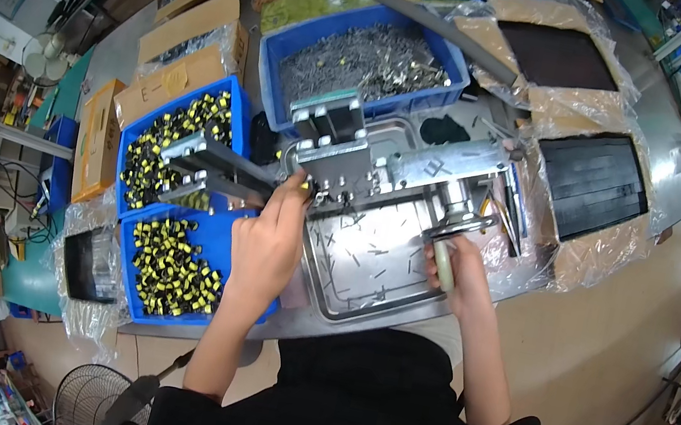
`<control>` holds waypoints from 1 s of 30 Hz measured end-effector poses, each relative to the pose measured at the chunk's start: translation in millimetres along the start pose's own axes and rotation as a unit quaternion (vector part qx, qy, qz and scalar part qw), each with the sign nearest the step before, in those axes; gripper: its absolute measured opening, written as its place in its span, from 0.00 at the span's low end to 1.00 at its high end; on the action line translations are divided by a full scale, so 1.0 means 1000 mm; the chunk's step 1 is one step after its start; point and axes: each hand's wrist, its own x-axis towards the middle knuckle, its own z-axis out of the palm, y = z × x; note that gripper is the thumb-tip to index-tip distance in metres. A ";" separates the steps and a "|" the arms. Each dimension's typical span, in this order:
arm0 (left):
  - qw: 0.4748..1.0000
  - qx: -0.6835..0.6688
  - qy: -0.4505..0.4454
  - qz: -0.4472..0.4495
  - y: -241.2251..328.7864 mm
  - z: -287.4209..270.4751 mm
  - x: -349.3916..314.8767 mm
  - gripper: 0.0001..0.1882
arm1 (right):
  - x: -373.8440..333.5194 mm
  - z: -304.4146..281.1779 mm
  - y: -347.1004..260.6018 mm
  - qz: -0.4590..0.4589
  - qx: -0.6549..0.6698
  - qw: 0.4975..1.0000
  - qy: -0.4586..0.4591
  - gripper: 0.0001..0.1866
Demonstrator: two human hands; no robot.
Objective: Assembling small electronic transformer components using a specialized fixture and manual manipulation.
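Note:
A metal bench fixture (434, 174) with a handwheel (458, 226) spans the middle of the bench. My right hand (468, 276) is closed round the wheel's pale crank handle (443, 265). At the fixture's left end, my left hand (266, 245) pinches what looks like a small black-and-yellow coil part (306, 186), mostly hidden by the fingers. Beneath the fixture lies a metal tray (362, 294) scattered with thin metal pins. Left of my left hand, two blue bins (209, 262) hold many more black-and-yellow parts (175, 270). A metal chute (229, 170) juts out over them.
Behind the fixture stands a big blue bin (271, 64) of loose metal pieces. Cardboard boxes lined with plastic (635, 223) hold dark strips on the right. More cartons (98, 142) stand at the left. A floor fan (93, 401) is at the lower left.

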 end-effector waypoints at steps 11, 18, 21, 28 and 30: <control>0.995 -0.079 0.050 -0.026 -0.001 0.009 -0.010 0.12 | -0.033 0.000 0.016 -0.427 -0.259 0.843 0.201 0.07; 0.994 -0.092 0.052 -0.039 0.003 0.006 -0.007 0.14 | -0.059 0.031 0.010 -0.547 -0.289 0.769 0.159 0.08; 0.993 -0.091 0.061 -0.031 0.000 0.012 -0.010 0.15 | -0.059 0.042 0.014 -0.523 -0.285 0.797 0.105 0.10; 0.985 -0.093 0.144 0.011 0.005 -0.012 0.005 0.11 | -0.056 0.052 0.022 -0.485 -0.294 0.823 0.036 0.12; 0.985 -0.144 0.097 -0.001 0.011 -0.023 0.009 0.13 | -0.059 0.049 0.018 -0.480 -0.294 0.827 0.026 0.12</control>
